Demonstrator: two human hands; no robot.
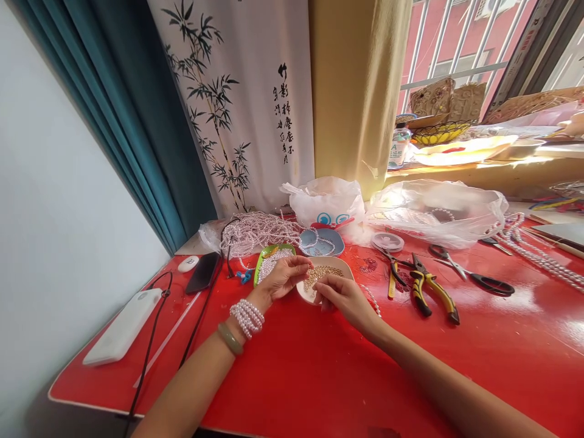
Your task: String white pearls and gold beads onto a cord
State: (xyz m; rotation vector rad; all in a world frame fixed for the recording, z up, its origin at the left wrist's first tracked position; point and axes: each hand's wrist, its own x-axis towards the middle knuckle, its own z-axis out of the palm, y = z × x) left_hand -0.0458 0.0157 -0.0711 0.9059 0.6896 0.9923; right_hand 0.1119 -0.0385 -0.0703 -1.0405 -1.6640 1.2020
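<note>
My left hand [283,277] is closed in a pinch above the left rim of a cream dish [343,265] of small gold beads [323,274]. Opposite it, my right hand [341,297] pinches with fingertips low over the dish's front. Whatever lies between either set of fingers is too small to make out. A strand of pearl beads [371,299] shows just beyond my right hand. White beads [270,263] fill a green dish [258,267] behind my left hand. My left wrist wears coiled pearl strands [247,317] and a green bangle [230,339].
Yellow-handled pliers [431,289], smaller pliers [395,271] and scissors [472,271] lie to the right. Behind are a blue dish [335,242], heaped pearl strands [260,232] and plastic bags [326,201]. A phone [203,272], a white power bank [123,328] and cables occupy the left.
</note>
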